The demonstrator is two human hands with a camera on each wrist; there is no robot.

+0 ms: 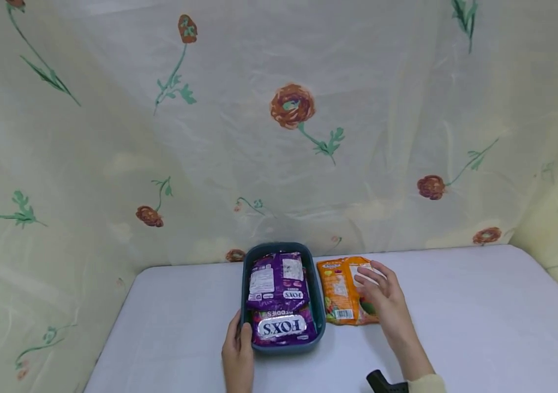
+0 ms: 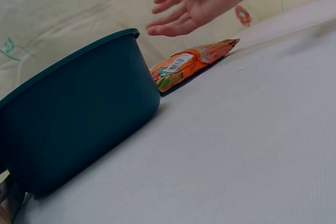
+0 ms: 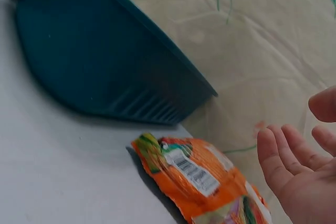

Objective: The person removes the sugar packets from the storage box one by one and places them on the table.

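Note:
A dark teal plastic basin [image 1: 319, 329] with rounded corners stands on the table. Two purple FOX'S candy bags [image 1: 282, 327] lie inside it, the upper one overlapping the other. At the basin's near left corner my left hand [image 1: 238, 349] grips the wall, thumb towards the near side and fingers along the left side. An orange candy bag [image 1: 339, 289] with a barcode lies flat just right of the basin. Over that bag's right part hovers my right hand [image 1: 384, 295], fingers spread and holding nothing. The right wrist view shows its fingertips [image 3: 266, 137] apart from the orange bag.
White cloth [image 1: 185, 322] covers the table. Behind it and at both sides hangs a pale curtain [image 1: 357, 109] printed with flowers. A black strap-like piece [image 1: 384, 383] shows beside the right sleeve.

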